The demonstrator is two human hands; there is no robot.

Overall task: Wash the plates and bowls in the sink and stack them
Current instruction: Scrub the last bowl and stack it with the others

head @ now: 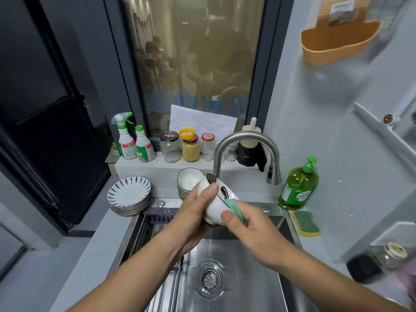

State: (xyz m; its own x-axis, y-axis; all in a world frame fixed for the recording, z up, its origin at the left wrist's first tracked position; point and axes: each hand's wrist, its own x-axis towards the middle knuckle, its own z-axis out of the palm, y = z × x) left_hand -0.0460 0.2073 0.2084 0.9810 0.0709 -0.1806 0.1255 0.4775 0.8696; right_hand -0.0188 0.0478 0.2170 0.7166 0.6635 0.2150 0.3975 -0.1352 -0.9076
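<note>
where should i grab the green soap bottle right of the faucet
Take the soap bottle round its narrow neck, just under the pump, coming from the sink side. It stands upright, the wall is close behind it, and its body looks wide for one hand.

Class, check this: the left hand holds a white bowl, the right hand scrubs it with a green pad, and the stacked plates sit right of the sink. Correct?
Wrong side: the head view shows the stacked plates left of the sink, not right. Left hand, white bowl, right hand and green pad are as stated.
</note>
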